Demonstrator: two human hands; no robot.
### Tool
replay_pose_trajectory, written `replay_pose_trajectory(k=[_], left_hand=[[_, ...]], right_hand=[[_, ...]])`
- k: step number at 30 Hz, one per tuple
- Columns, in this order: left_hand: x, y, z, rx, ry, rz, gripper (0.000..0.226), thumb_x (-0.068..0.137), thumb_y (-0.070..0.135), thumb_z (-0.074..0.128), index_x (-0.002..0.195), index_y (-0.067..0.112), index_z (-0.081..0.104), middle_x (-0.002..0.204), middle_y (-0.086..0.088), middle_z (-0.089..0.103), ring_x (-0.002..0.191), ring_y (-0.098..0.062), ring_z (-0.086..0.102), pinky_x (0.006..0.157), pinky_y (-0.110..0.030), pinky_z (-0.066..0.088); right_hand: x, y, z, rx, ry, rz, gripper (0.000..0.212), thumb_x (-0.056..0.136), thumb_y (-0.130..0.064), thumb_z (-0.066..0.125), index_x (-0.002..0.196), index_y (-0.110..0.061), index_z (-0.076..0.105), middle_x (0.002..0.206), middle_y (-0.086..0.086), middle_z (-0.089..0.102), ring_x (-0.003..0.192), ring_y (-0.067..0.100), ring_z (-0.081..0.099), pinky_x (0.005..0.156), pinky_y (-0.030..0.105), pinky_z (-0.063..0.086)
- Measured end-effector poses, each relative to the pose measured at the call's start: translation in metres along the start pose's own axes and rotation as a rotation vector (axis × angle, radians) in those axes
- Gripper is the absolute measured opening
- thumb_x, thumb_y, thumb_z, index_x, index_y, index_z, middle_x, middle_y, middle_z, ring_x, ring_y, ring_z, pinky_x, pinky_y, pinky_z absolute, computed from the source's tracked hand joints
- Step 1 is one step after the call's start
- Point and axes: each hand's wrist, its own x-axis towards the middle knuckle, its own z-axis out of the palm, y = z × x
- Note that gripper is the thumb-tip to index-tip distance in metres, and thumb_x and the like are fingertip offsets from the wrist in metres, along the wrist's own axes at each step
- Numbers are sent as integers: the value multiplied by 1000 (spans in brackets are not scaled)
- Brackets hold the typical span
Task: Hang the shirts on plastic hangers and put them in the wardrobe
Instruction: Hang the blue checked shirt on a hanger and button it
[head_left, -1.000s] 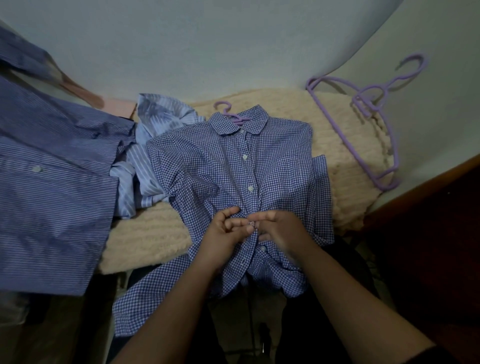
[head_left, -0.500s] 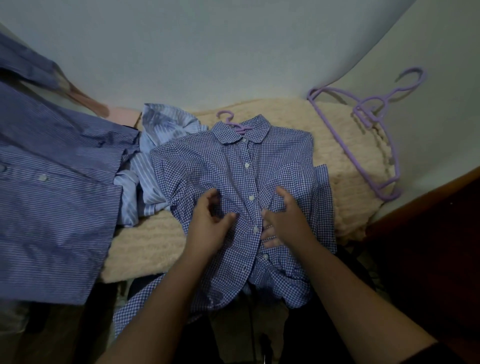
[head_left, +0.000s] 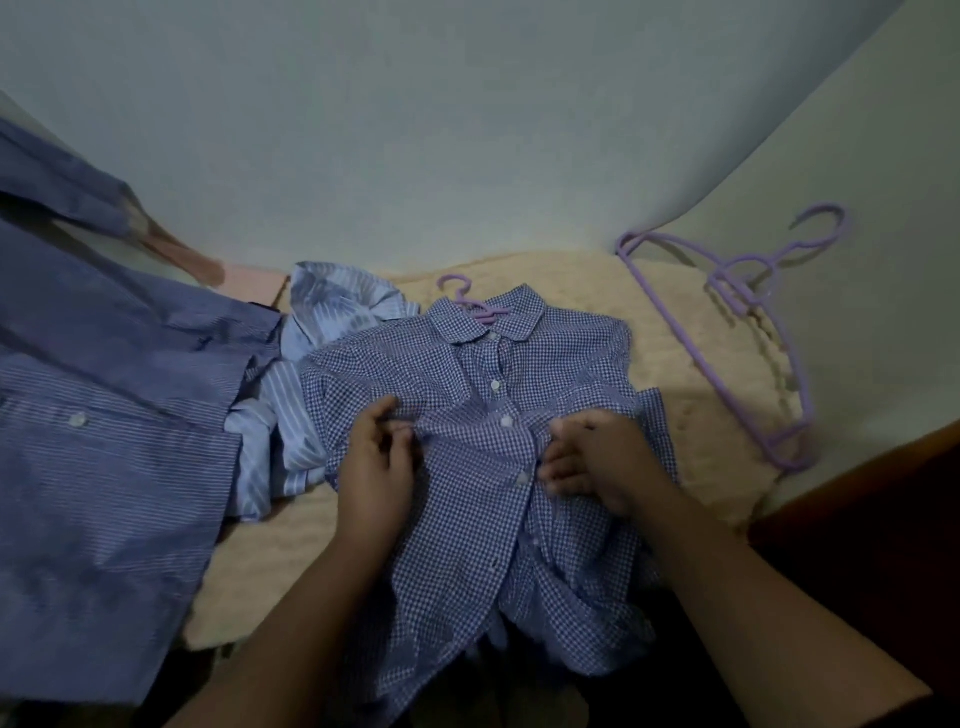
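Since half a second ago my left hand (head_left: 375, 462) and right hand (head_left: 597, 460) pinch blue gingham cotton shirt (head_left: 483, 467) on cream blanket (head_left: 675, 332) | collar, purple plastic hanger hook (head_left: 465, 296) point away; hands equally near

Matt checked cloth shirt (head_left: 467, 415)

Blue gingham shirt (head_left: 467, 415), lilac hangers (head_left: 727, 312), cream blanket (head_left: 675, 415), pale-striped shirt (head_left: 322, 306).

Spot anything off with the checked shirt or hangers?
Nothing damaged. The checked shirt is bunched and creased where both hands pinch it, and the hanger hook at its collar sits off to the left.
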Motion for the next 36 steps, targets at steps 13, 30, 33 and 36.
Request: replay_pose_trajectory(k=[13, 30, 33, 36], left_hand=[[110, 27, 34, 257, -334, 133, 54, 93, 18, 57, 143, 14, 37, 142, -4, 46, 129, -20, 45, 106, -31, 35], [-61, 45, 3, 281, 35, 220, 41, 88, 45, 58, 118, 17, 60, 95, 13, 50, 91, -7, 48, 80, -24, 38], [-97, 25, 0, 311, -53, 19, 61, 85, 47, 66, 133, 13, 49, 115, 4, 57, 110, -17, 52, 94, -38, 44], [-107, 22, -9, 234, -123, -72, 51, 91, 28, 62, 137, 16, 45, 92, 9, 63, 89, -19, 62, 79, -37, 47]], right_hand=[[85, -60, 10, -156, 137, -241, 21, 97, -12, 49, 116, -5, 54, 118, 15, 60, 110, 31, 58, 87, 40, 49], [-63, 34, 20, -405, 313, -403, 20, 93, -18, 57, 112, -17, 54, 75, -3, 50, 62, 9, 48, 52, 19, 37], [-84, 47, 24, -424, 226, -305, 39, 84, -25, 69, 115, -23, 44, 79, -4, 46, 65, 9, 46, 55, 21, 38], [-94, 56, 27, -560, 158, -285, 55, 81, -14, 72, 125, -20, 39, 79, -8, 45, 68, 5, 45, 60, 20, 36]])
